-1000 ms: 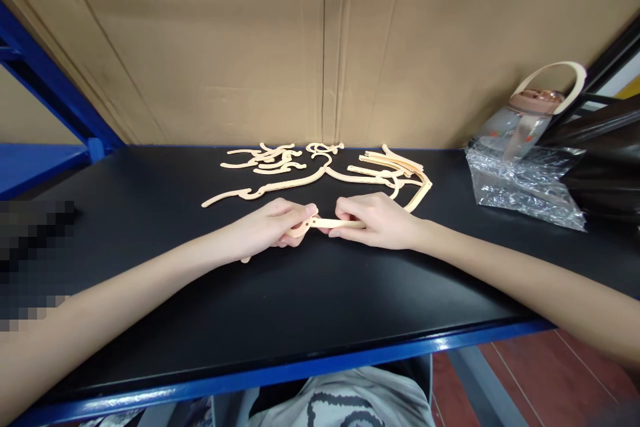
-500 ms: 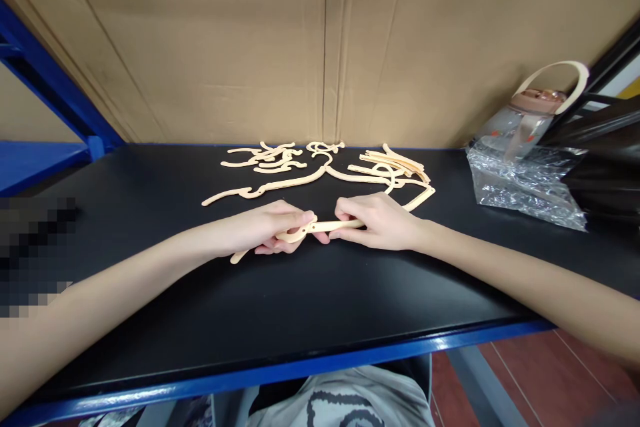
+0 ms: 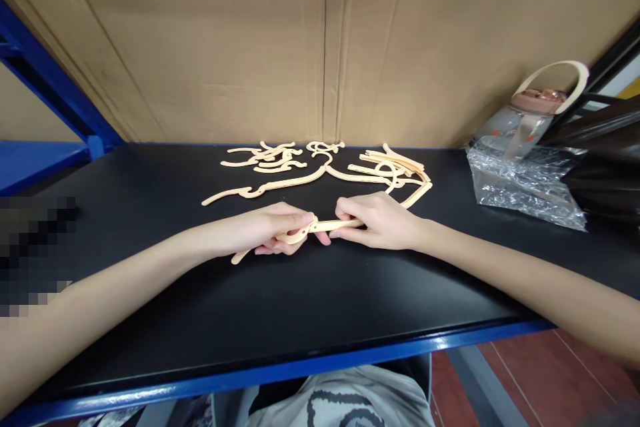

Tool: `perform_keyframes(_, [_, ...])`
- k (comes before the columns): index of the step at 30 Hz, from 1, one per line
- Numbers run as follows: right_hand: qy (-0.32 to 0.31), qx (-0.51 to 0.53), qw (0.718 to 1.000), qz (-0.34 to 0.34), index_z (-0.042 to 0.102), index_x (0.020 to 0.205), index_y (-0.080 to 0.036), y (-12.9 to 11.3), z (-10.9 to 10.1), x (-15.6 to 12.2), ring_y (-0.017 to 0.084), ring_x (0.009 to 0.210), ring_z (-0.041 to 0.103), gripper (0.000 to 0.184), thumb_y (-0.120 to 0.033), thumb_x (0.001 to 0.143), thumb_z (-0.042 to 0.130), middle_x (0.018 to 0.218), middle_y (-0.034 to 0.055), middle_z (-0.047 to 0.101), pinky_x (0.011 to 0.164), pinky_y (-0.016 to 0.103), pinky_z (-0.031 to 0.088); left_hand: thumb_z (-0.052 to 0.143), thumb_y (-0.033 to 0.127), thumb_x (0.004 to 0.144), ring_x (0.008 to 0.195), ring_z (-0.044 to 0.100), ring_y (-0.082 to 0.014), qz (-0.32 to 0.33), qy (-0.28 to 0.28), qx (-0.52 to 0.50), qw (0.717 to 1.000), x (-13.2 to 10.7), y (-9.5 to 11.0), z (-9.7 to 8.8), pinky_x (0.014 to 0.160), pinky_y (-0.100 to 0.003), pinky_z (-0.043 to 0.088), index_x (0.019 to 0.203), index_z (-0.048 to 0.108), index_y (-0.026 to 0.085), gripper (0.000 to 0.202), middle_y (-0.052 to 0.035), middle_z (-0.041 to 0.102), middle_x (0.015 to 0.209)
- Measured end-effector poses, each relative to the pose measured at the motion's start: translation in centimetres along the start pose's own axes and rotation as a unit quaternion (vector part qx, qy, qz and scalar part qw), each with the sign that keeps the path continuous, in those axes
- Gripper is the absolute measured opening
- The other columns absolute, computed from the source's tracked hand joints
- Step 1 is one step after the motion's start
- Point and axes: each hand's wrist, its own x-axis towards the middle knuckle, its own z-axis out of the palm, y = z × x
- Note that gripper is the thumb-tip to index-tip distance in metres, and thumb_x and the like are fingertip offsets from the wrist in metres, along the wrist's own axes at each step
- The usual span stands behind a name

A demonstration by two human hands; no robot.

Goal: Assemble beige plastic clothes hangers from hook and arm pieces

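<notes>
In the head view, my left hand point(image 3: 283, 223) is closed on a beige plastic piece point(image 3: 297, 236) of a folding clothes hanger, with a curved notch and a tail sticking out below the wrist. My right hand point(image 3: 377, 220) pinches the longer hanger arm point(image 3: 329, 225), whose far end point(image 3: 416, 196) shows beyond the hand. The two pieces meet at a joint with small holes beside my left thumb; whether they are locked together I cannot tell. Just behind my hands lies a spread hanger point(image 3: 295, 183) with its hook at the top.
Small curved pieces point(image 3: 280, 159) lie at the back left, and hooks point(image 3: 323, 147) at the back middle. Long arms point(image 3: 393, 161) are piled at the back right. A water bottle point(image 3: 530, 123) stands in clear plastic wrap point(image 3: 525, 190) to the right. Cardboard point(image 3: 225, 47) walls the black table's point(image 3: 300, 307) rear.
Both hands keep their grip in nearly the same place. The held hanger arm has turned very slightly, its far right end shifting a little left and up.
</notes>
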Motion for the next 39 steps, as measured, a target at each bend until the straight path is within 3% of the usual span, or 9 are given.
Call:
perform_keyframes(9, [0.0,-0.008,1.0,-0.005,0.037,0.074,-0.021,0.06,0.11,0.1,0.01,0.054,0.042,0.029,-0.041,0.094,0.045,0.063,-0.0042,0.047,0.051,0.021,0.024,0.04,0.049,0.092,0.043,0.025,-0.0096,-0.002,0.011,0.008,1.0,0.05,0.11,0.11,0.036,-0.021,0.024,0.086,0.062,0.015,0.041,0.0058,0.029,0.05])
perform_keyframes(19, [-0.005,-0.018,1.0,-0.009,0.039,0.076,-0.021,0.1,0.21,-0.01,0.01,0.053,0.042,0.028,-0.04,0.095,0.043,0.063,-0.0033,0.049,0.051,0.021,0.023,0.035,0.047,0.094,0.044,0.025,-0.0095,-0.001,0.005,0.02,1.0,-0.01,0.27,0.12,0.037,-0.022,0.024,0.093,0.062,0.014,0.042,0.006,0.029,0.051])
perform_keyframes(26, [0.004,-0.036,0.999,-0.022,0.041,0.078,-0.021,0.02,0.25,-0.03,0.01,0.053,0.042,0.026,-0.039,0.096,0.041,0.062,-0.0036,0.048,0.049,0.021,0.022,0.036,0.05,0.095,0.046,0.025,-0.0088,-0.002,0.0,0.028,1.0,-0.01,0.5,0.15,0.042,-0.022,0.026,0.08,0.057,0.016,0.043,0.0064,0.029,0.052])
perform_keyframes(33, [-0.01,-0.041,0.999,-0.018,0.043,0.079,-0.02,-0.05,0.15,-0.07,0.01,0.054,0.045,0.029,-0.043,0.096,0.04,0.063,-0.003,0.05,0.049,0.021,0.021,0.036,0.049,0.094,0.049,0.029,-0.0104,0.024,0.02,0.067,0.997,-0.19,0.41,0.54,0.042,-0.021,0.031,0.085,0.061,0.016,0.042,0.0055,0.03,0.053])
perform_keyframes(39, [0.021,-0.085,0.995,-0.047,0.044,0.082,-0.02,-0.23,0.3,-0.06,0.012,0.059,0.051,0.027,-0.039,0.099,0.036,0.068,-0.0007,0.056,0.05,0.023,0.022,0.037,0.052,0.092,0.048,0.032,-0.0114,0.01,0.023,0.065,0.998,-0.29,0.69,0.58,0.039,-0.021,0.031,0.089,0.06,0.017,0.043,0.0047,0.032,0.053])
